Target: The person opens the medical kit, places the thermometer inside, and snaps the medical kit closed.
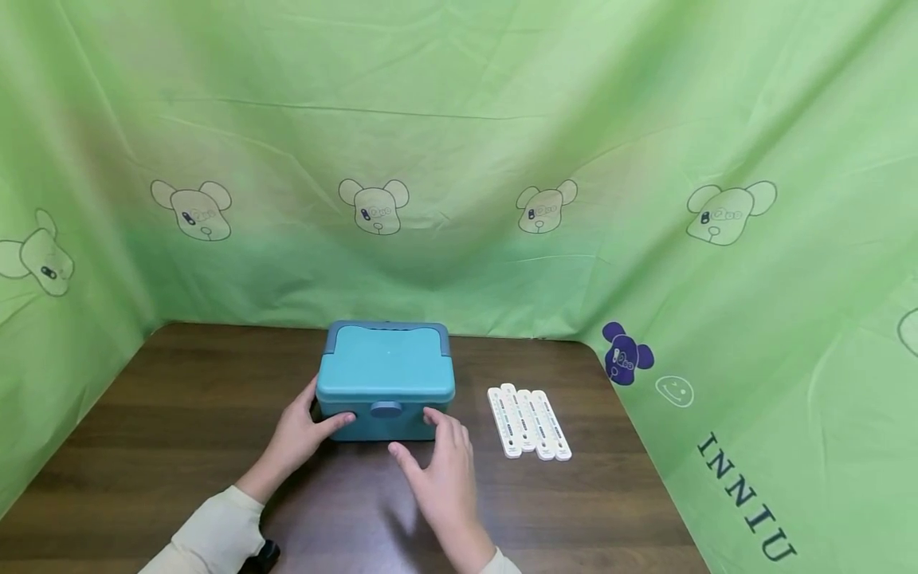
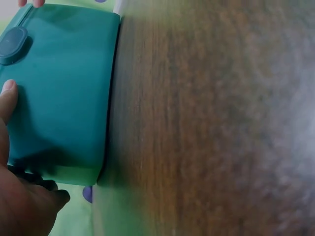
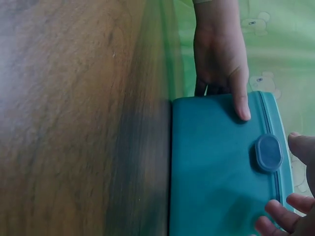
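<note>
A teal plastic storage box [image 1: 387,363] with a closed lid, a blue-grey handle and an oval front latch [image 1: 386,409] stands on the table. My left hand [image 1: 297,426] grips its left front corner, thumb across the front and the other fingers along the left side. Those fingers are partly hidden behind the box in the head view. Just before the right front corner is my right hand [image 1: 445,470], fingers spread and relaxed, holding nothing. In the right wrist view its fingertips overlap the lid's seam, with the thumb close to the latch [image 3: 269,153].
Several slim white sticks [image 1: 531,422] with printed marks, like test sticks, lie side by side right of the box. The dark wooden table [image 1: 194,399] is bordered at the back and sides by a green cloth [image 1: 459,279] with cartoon bear heads.
</note>
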{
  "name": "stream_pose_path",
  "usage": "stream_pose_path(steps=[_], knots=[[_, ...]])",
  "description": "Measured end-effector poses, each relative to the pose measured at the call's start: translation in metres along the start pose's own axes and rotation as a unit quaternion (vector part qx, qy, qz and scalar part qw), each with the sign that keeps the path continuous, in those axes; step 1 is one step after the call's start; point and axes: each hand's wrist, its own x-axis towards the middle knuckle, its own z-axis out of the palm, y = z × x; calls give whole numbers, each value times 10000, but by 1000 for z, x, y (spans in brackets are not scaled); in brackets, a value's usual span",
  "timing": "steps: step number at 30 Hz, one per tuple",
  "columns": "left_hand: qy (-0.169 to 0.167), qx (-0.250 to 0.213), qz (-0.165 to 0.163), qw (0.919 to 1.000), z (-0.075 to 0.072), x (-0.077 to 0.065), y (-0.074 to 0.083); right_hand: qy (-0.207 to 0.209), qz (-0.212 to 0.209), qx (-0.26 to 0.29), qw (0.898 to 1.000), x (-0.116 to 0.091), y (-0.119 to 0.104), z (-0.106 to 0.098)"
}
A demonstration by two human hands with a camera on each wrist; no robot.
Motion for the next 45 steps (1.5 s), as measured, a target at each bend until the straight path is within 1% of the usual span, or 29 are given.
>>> stream_pose_path(steps=[4,6,9,13,17,21,23,26,29,34,40,45], knots=[[-9,-8,-41,10000,0,-1,0,-41,-64,12,10000,3,-4,5],[4,7,-35,10000,-1,-2,1,-76,-28,11,10000,5,-7,8],[27,67,15,10000,0,-2,3,-213,180,64,9996,7,-11,12],[30,178,103,9998,1,-4,2,-408,521,267,9974,9,-17,15],[17,143,126,9998,3,-5,2,-499,761,409,9950,10,-24,19],[33,132,102,9999,4,-5,3,-495,982,349,9933,11,-29,23],[60,149,83,9998,4,-5,4,-367,1014,302,9937,11,-32,26],[98,149,61,9998,5,-6,3,-133,954,205,9951,12,-34,30],[133,87,38,9999,6,-7,3,12,935,167,9955,14,-35,34],[164,-62,-123,9998,6,-10,4,176,1083,191,9938,15,-37,41],[259,-108,-234,9993,8,-12,5,452,1398,413,9883,16,-41,54],[310,-96,-281,9991,10,-13,5,911,1610,504,9814,17,-43,67]])
